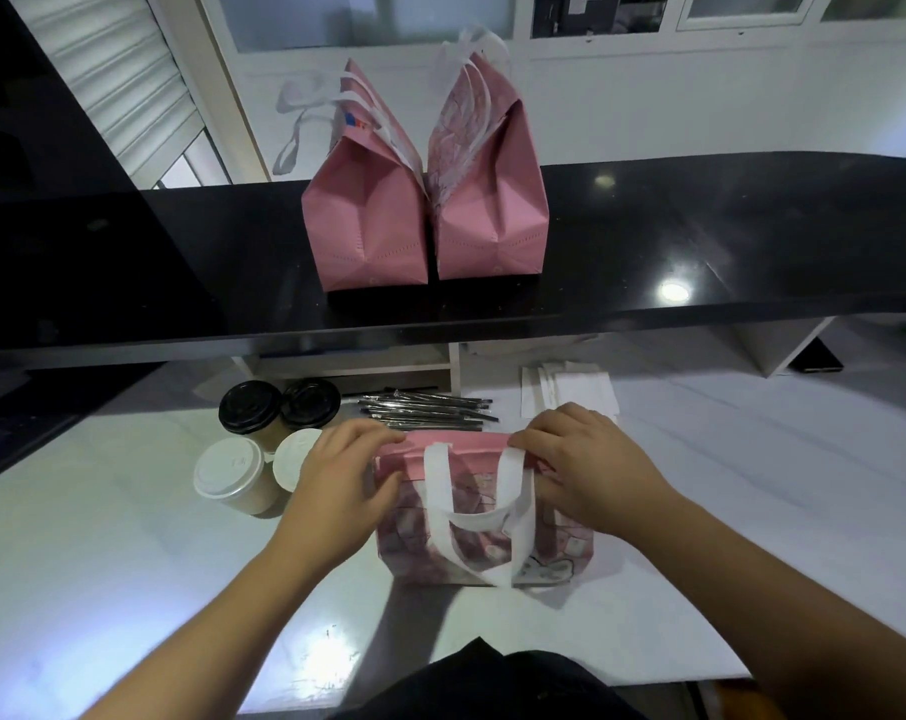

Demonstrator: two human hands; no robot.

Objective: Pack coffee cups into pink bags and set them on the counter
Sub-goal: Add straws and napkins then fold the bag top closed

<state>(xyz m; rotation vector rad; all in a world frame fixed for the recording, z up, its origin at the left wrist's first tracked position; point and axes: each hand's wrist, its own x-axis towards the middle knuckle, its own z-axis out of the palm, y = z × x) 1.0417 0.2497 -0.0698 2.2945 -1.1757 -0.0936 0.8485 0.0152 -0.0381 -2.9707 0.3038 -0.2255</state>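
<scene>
Now, at left of centre: four coffee cups (271, 444) clustered on the white worktop (102, 537), two with black lids behind, two with white lids in front, all upright and unpacked. Just right of them, nearly touching the nearer white lid: the left hand (336, 485), fingers curled over the left end of the bag's top edge, thumb on the near face, pinching it. At centre, low in the frame: the pink bag (492, 532), printed front toward the camera, white handle (487, 522) drooping down that face, top edge pressed flat with its long axis running left to right between the two hands. Opened mouth not visible; whether anything sits inside, impossible to tell. Right of centre: the right hand (586, 470), fingers curled on the right end of the same edge, gripping alike. Both hands equally near the bag; left hand nearer the cups, so probably the one to fetch them once the top is spread. Behind the bag: black wrapped straws (424, 410), and white napkins (570, 389) toward the right. Upper centre: two pink bags (424, 210) upright, side by side and touching, on the black counter (700, 241).
</scene>
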